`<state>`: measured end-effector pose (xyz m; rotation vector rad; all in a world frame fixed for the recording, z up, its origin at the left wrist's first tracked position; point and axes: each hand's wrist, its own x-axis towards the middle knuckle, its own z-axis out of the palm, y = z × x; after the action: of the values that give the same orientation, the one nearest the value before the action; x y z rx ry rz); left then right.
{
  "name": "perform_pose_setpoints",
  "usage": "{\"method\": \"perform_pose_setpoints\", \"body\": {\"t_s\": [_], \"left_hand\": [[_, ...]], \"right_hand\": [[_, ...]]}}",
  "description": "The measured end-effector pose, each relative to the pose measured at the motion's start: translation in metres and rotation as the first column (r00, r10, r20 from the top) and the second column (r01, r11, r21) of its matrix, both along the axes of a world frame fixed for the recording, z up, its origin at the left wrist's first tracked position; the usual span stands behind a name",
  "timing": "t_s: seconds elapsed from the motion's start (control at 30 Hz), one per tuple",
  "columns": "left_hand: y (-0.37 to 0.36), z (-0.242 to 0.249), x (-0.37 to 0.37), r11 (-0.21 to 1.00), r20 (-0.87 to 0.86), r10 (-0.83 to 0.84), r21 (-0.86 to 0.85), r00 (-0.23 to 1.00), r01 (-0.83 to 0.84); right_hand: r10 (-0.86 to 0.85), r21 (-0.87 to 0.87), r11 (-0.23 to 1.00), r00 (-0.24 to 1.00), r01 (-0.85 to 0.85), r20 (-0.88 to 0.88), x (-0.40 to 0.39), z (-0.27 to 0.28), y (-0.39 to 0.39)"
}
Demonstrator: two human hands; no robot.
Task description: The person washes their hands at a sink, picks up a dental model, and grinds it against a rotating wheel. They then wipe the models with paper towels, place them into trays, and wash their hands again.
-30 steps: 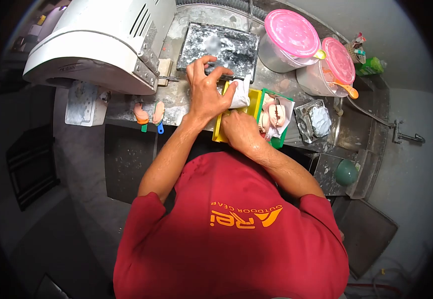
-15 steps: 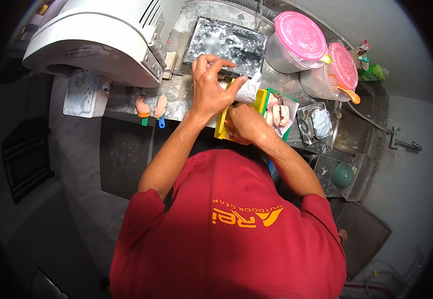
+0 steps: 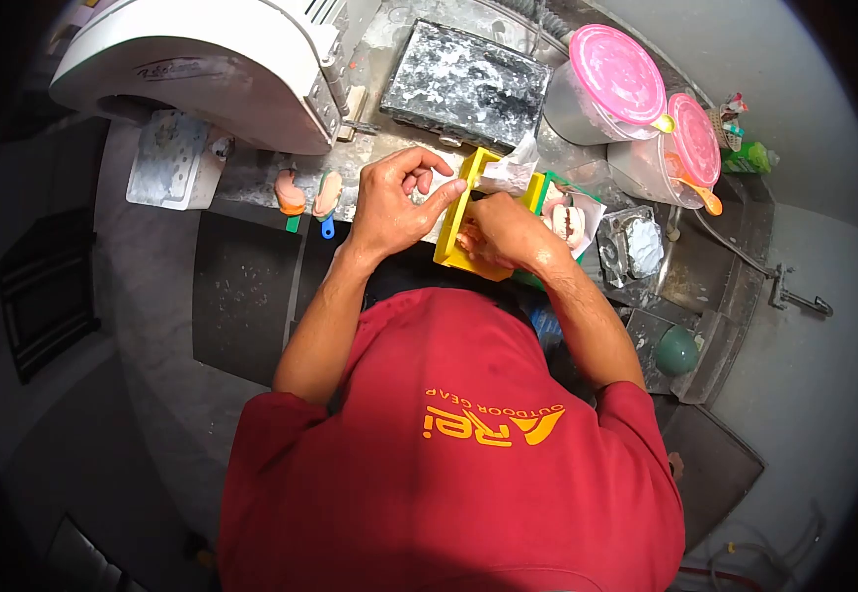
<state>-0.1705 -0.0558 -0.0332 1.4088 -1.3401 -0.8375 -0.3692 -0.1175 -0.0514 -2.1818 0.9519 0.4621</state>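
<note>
the yellow tray (image 3: 453, 237) sits at the near edge of the counter (image 3: 370, 183), and both hands meet over it. the left hand (image 3: 389, 202) rests against the tray's left wall, its fingers (image 3: 439, 197) loosely apart and stretched along the rim, touching it rather than clamped round it. the right hand (image 3: 503, 232) lies over the tray's inside, knuckles up; its fingers curl under out of sight, so i cannot tell whether they are closed on anything. a crumpled white paper (image 3: 508, 173) sticks up at the tray's far end. just right of the tray is a green tray (image 3: 545, 185) holding pink and white dental casts (image 3: 567, 222). beyond the tray stands a dark spattered box (image 3: 463, 84), and far right of it two tubs with pink lids (image 3: 616, 69). left of the tray lie two small pink pieces with coloured handles (image 3: 310, 197), under a large white machine (image 3: 192, 69).
</note>
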Motion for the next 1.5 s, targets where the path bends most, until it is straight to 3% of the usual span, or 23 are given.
{"method": "perform_pose_setpoints", "body": {"t_s": [0.17,0.3,0.4,0.57,0.7,0.8,0.9,1.0,1.1,1.3,1.5], "left_hand": [[0.011,-0.006,0.003,0.999,-0.036,0.010,0.031,0.999,-0.009],[0.015,-0.010,0.002,0.998,-0.048,-0.001,0.062,0.999,0.004],[0.020,-0.015,0.002,0.995,-0.038,-0.028,0.095,0.999,0.032],[0.028,-0.025,-0.003,0.987,-0.060,-0.062,0.145,0.996,0.070],[0.027,-0.017,-0.006,0.990,-0.006,-0.075,0.117,0.997,0.075],[0.025,-0.020,-0.007,0.993,0.002,-0.074,0.089,0.997,0.073],[0.024,-0.023,-0.007,0.993,0.014,-0.085,0.089,0.996,0.083],[0.024,-0.024,-0.008,0.994,0.032,-0.092,0.069,0.995,0.090],[0.024,-0.022,-0.012,0.996,0.104,-0.090,0.012,0.991,0.089],[0.022,-0.024,-0.033,0.993,0.361,0.011,-0.113,0.933,0.032],[0.016,-0.028,-0.046,0.993,0.357,0.087,-0.100,0.930,-0.055]], "right_hand": [[0.001,0.027,1.000,1.000,-0.001,-0.013,0.006,0.029,-0.009],[-0.001,-0.080,0.997,0.983,0.015,0.181,-0.008,0.009,-0.010],[-0.056,0.098,0.994,0.998,0.057,-0.009,0.000,0.032,-0.015],[-0.102,0.058,0.994,0.991,0.098,0.084,-0.005,0.047,-0.010],[-0.100,-0.016,0.994,0.965,0.107,0.243,-0.013,0.050,-0.012],[-0.156,0.047,0.988,0.934,0.149,0.322,-0.013,0.062,-0.015],[-0.121,0.000,0.992,0.955,0.126,0.272,-0.013,0.067,-0.017],[-0.131,0.075,0.990,0.969,0.118,0.208,-0.010,0.074,-0.019],[-0.130,0.049,0.991,0.947,0.121,0.294,-0.016,0.061,-0.017],[-0.128,0.251,0.966,0.953,0.058,0.274,-0.021,0.046,-0.029],[-0.303,0.401,0.895,0.927,0.196,0.223,-0.020,0.065,-0.029]]}}
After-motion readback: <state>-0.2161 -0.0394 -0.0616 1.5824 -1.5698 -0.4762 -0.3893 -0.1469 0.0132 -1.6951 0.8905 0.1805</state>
